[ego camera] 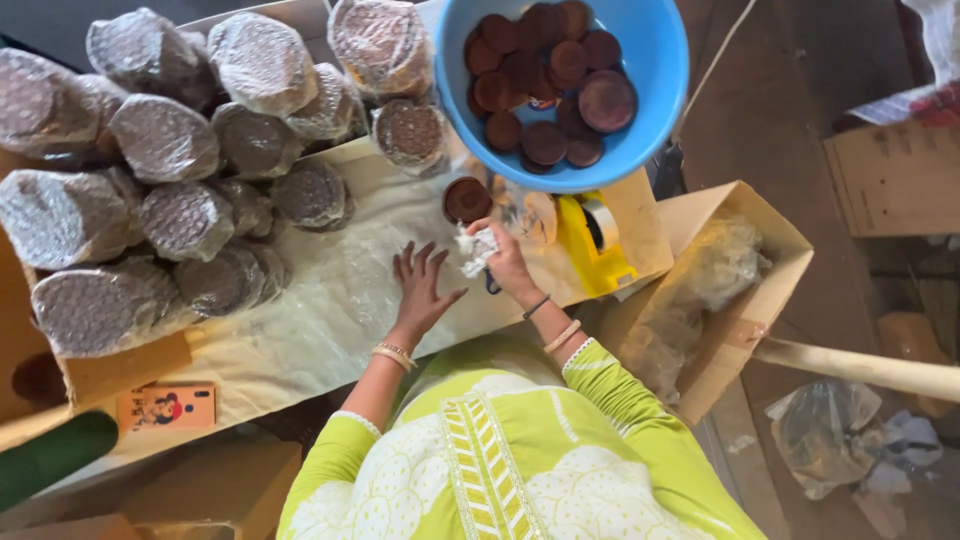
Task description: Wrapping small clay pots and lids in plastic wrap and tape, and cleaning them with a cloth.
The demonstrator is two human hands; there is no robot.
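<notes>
Clear plastic sheeting is spread over the worktable, and the left hand is pressed flat on it, fingers splayed. A crumpled white wad is pinched in the right hand, just below a brown disc and the blue bowl.

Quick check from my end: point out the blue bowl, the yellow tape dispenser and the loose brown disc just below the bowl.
blue bowl (662, 60), head view, bare inner wall on the right side.
yellow tape dispenser (590, 250), head view, middle of its yellow body.
brown disc (467, 199), head view, centre of its top face.
</notes>
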